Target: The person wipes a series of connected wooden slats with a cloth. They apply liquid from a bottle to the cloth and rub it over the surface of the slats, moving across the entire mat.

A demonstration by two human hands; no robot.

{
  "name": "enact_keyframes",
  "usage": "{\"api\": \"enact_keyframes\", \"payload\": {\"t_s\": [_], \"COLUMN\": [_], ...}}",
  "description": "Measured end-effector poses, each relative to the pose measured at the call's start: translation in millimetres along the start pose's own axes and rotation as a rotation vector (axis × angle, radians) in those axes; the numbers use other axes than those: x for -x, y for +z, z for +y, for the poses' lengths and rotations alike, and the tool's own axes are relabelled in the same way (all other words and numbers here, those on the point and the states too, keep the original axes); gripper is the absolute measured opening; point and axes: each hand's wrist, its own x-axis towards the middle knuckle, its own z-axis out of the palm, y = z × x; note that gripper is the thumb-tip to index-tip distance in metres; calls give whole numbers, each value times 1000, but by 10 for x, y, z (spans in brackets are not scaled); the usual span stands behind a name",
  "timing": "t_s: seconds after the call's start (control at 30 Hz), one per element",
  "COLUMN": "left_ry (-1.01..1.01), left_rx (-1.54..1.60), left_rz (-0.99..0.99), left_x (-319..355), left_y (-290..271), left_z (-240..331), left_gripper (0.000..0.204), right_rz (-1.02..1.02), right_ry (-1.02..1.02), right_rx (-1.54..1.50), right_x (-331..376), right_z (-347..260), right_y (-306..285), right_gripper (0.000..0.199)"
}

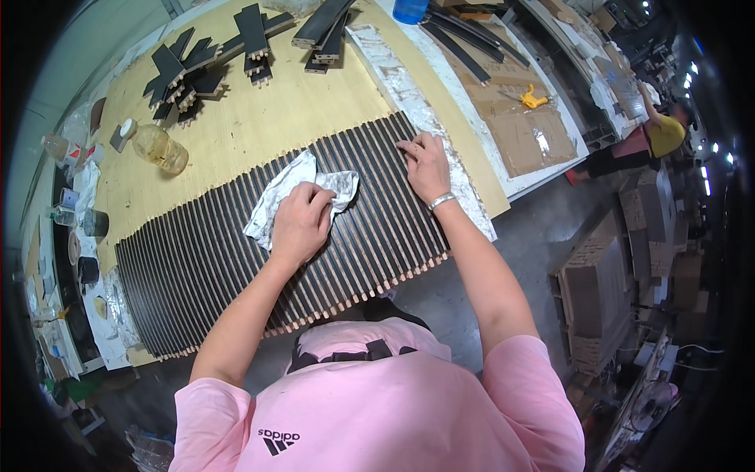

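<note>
A long row of dark wooden slats (377, 212) lies side by side across the table in front of me, with pale round pegs at their ends. My left hand (300, 224) is closed on a crumpled white cloth (285, 185) with grey smudges and presses it onto the slats near the middle of the row. At the row's right end, my right hand (427, 167) rests on the last slats, its fingers bent and apart; it does not appear to hold anything.
Loose dark slats (252, 35) are heaped at the back of the yellowish tabletop (130, 193). A bottle of amber liquid (160, 148) stands left. Cardboard (527, 134) with a yellow-handled tool (535, 97) lies right. A person in yellow (664, 138) and stacked boards (594, 303) are farther right.
</note>
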Motion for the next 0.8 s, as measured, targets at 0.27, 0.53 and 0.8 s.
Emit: {"api": "enact_keyframes", "payload": {"t_s": [0.27, 0.53, 0.8], "left_ry": [-2, -3, -15], "left_rx": [-6, -15, -14], "left_rz": [-10, -9, -23], "left_x": [-19, -12, -7], "left_y": [1, 1, -10], "left_z": [3, 13, 11], "left_gripper": [19, 17, 17], "right_rz": [-18, -41, -108], "right_ry": [18, 40, 47], "right_rx": [7, 8, 87], "right_x": [-11, 0, -16], "right_z": [-4, -21, -34], "right_y": [-20, -38, -2], "right_gripper": [26, 30, 36]}}
